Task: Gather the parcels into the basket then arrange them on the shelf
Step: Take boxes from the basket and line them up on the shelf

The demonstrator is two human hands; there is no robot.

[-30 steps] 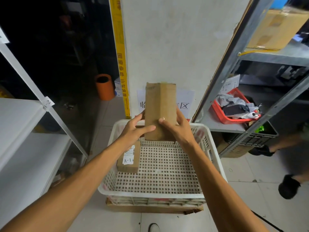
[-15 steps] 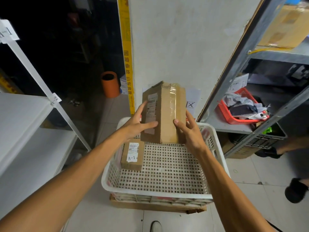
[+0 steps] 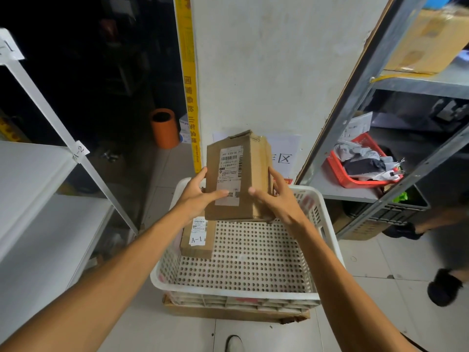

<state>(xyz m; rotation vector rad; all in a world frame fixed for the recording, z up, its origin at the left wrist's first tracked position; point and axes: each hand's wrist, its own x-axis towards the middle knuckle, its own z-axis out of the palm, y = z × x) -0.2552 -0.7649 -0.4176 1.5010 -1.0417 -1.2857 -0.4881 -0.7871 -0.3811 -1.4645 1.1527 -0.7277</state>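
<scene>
Shelving (image 3: 38, 174) of white boards fills the left side, and a grey metal rack (image 3: 359, 80) stands at the right. Between them on the floor sits the white perforated basket (image 3: 228, 292), resting on a flattened cardboard sheet (image 3: 228, 312). A red tray (image 3: 337, 174) of mixed items lies on the rack's lower level, and an orange cylinder (image 3: 164, 128) stands on the floor beyond the basket. The larger parcel (image 3: 236, 179), a brown box with its shipping label facing the camera, is held upright over the basket's far end; whether it touches the basket I cannot tell. The left hand (image 3: 195, 196) grips its left side, thumb across the label, and the right hand (image 3: 279, 199) grips its right side, thumb on the front. The smaller parcel (image 3: 196, 246), labelled A-1, lies in the basket's far left corner, just below the left hand
</scene>
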